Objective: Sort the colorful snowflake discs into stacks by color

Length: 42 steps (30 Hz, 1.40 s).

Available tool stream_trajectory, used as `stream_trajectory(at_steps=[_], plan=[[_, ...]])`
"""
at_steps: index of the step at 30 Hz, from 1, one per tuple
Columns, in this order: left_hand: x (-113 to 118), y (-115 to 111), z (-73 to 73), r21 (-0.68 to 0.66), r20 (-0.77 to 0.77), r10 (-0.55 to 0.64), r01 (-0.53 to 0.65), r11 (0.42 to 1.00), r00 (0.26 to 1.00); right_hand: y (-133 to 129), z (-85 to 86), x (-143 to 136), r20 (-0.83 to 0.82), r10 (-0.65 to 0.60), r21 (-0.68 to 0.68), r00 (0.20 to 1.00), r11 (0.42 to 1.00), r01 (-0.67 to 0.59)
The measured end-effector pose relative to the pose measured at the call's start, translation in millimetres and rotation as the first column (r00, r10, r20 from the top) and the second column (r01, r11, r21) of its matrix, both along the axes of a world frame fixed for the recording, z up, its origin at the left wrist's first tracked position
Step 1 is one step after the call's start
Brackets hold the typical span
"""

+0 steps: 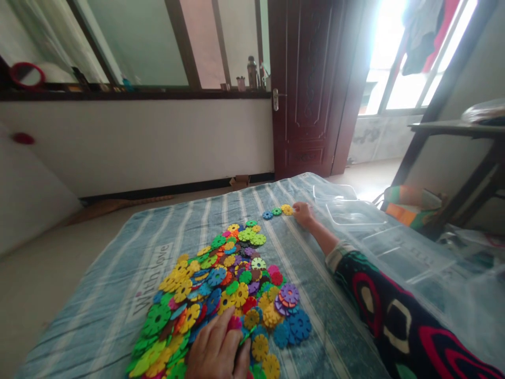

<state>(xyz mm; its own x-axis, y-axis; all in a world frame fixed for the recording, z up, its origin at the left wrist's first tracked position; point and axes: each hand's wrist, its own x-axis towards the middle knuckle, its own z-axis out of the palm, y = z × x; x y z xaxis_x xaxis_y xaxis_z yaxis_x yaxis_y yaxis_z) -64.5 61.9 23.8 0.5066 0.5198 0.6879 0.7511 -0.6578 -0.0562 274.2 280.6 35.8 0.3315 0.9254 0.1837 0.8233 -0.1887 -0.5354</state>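
Note:
A large heap of notched plastic discs (226, 276) in many colours lies on the striped bed cover. My left hand (219, 347) rests on the near part of the heap, its fingers bent over the discs; a pink disc and a green one show at the fingertips. Beyond the heap, a short row holds a blue disc (267, 215), a green disc (276, 211) and a yellow disc (287, 210). My right hand (303, 215) is at the right end of this row, fingers pinched beside the yellow disc. What they hold, if anything, is too small to tell.
Clear plastic containers (355, 213) stand on the right side of the bed cover (197, 210). Past the bed are a brown door (307, 79), a small cardboard box (240, 181) on the floor and a sill with bottles. A dark table (457, 128) stands at the right.

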Motion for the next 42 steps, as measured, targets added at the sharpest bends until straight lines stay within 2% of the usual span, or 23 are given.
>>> stream_trajectory(at_steps=[4,10,17,21,25,42], plan=[[0.0,0.0,6.0,0.001,-0.05,-0.019,0.019,1.0,0.999,-29.9,-6.4,-20.1,-0.034,0.009,0.07,0.999,0.998,-0.006],[3.3,-1.5,5.9,-0.015,-0.051,0.014,-0.015,1.0,0.999,-79.5,-11.6,-45.1,-0.07,0.092,0.16,0.993,0.984,-0.08],[12.0,-7.5,11.7,-0.035,0.005,0.047,-0.047,0.998,0.999,-130.6,-19.7,-55.1,-0.227,0.209,0.297,0.951,0.945,-0.137],[14.0,-9.7,12.9,-0.065,0.0,0.055,-0.054,0.996,0.999,-149.5,-21.9,-58.4,-0.217,0.277,0.329,0.936,0.924,-0.197],[13.7,-11.2,11.9,-0.091,-0.002,0.063,-0.063,0.994,0.998,-157.2,-23.0,-61.6,-0.182,0.317,0.336,0.931,0.91,-0.244],[16.5,-18.2,16.9,-0.169,-0.019,0.111,-0.113,0.979,0.994,-157.0,-34.1,-57.7,-0.044,0.385,0.321,0.922,0.879,-0.352]])
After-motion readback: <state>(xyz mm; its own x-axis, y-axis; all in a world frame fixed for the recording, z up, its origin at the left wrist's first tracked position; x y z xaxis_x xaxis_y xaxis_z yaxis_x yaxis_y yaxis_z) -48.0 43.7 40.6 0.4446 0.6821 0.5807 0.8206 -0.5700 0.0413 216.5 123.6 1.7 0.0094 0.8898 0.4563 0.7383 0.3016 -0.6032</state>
